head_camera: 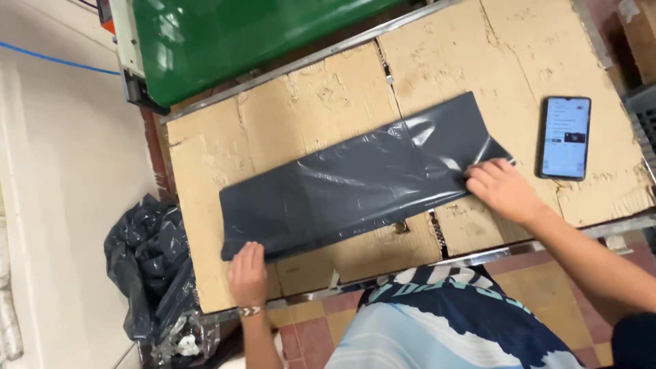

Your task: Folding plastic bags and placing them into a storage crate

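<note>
A long dark grey plastic bag (355, 181) lies flat and stretched across a cardboard-covered table (321, 96). My left hand (247, 273) presses flat on the bag's near left corner, fingers together. My right hand (499, 189) rests on the bag's right end, fingertips pinching or pressing its edge near the folded corner.
A smartphone (565, 137) with a lit screen lies on the cardboard to the right of the bag. A green machine (232, 37) stands at the table's far left. A black rubbish bag (154, 273) sits on the floor to the left. The metal table rim (478, 256) runs along the near edge.
</note>
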